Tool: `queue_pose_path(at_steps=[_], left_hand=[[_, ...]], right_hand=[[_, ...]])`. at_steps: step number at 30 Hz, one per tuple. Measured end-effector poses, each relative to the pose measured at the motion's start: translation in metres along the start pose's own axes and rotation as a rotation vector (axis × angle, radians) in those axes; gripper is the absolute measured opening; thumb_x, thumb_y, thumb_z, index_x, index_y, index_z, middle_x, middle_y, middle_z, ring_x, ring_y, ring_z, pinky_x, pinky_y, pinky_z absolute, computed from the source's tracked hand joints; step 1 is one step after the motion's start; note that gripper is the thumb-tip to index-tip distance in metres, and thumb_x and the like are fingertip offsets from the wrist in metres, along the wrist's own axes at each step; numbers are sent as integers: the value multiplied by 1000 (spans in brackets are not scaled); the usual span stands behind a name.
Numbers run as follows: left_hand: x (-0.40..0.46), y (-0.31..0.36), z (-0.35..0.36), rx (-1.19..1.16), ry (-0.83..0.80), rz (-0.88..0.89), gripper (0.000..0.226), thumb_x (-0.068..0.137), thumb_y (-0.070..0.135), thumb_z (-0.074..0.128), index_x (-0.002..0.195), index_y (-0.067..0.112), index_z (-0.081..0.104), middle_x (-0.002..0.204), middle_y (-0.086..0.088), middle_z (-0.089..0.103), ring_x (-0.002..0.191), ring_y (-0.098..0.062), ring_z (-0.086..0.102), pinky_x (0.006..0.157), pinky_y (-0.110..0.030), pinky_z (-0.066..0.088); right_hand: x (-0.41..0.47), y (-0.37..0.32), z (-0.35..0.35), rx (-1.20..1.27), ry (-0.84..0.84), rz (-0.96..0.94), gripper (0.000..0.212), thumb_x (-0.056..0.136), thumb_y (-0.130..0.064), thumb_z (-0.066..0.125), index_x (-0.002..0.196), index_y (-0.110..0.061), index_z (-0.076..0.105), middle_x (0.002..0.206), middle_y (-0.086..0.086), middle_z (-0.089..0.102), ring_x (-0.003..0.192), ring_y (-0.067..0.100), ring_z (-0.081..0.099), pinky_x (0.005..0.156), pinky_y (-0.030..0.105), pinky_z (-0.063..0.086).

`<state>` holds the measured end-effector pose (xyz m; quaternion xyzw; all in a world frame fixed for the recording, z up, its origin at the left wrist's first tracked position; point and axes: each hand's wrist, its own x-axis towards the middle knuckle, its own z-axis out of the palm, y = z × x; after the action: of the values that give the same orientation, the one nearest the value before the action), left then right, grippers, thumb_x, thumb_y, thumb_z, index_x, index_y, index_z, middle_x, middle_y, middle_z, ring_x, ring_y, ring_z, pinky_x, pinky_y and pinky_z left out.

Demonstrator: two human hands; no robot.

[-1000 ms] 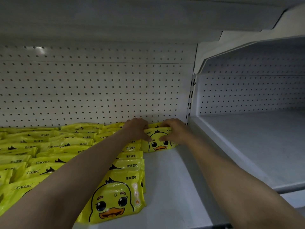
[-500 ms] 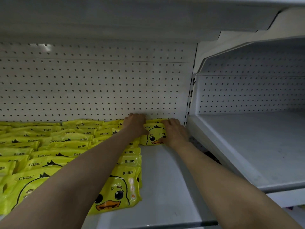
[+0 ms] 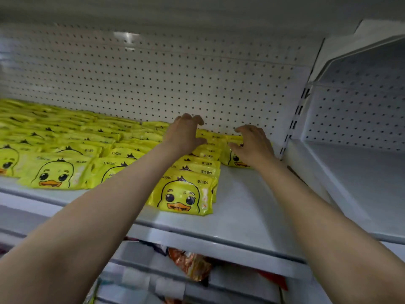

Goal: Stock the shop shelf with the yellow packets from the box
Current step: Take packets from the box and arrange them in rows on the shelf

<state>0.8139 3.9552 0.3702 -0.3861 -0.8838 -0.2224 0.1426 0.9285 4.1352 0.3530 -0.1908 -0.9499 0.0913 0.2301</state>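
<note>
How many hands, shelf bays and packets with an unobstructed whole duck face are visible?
Hands: 2, left hand, right hand
Shelf bays: 2
Packets with whole duck face: 2
Total: 6; the overlapped packets are uncountable.

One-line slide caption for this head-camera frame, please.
Both hands (left hand, right hand) reach the rearmost yellow duck packet at the pegboard back of the shelf.

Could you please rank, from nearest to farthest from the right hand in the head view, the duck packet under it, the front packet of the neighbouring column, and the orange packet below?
From the right hand:
1. Duck packet, directly beneath.
2. Front packet, front-left.
3. Orange packet, lower shelf.
</note>
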Motion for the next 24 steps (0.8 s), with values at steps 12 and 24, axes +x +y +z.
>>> queue_pose_path(at_steps=[12,24], left_hand=[[-152,-129,-98,110,145,-81,57,83,37,72,134,20,52,132,-12,51,124,-34,46,99,-45,43],[-355,-321,-221,235,184,-273,55,86,43,66,134,19,53,127,-11,54,120,-33,49,94,-48,46]], right_hand=[[-68,-194,19,73,17,-266,58,91,-43,63,143,-22,48,154,6,37,144,24,27,115,36,30],[-162,-483,97,186,-97,-497,56,92,-46,60,143,-26,46,153,5,37,142,25,30,112,38,32]])
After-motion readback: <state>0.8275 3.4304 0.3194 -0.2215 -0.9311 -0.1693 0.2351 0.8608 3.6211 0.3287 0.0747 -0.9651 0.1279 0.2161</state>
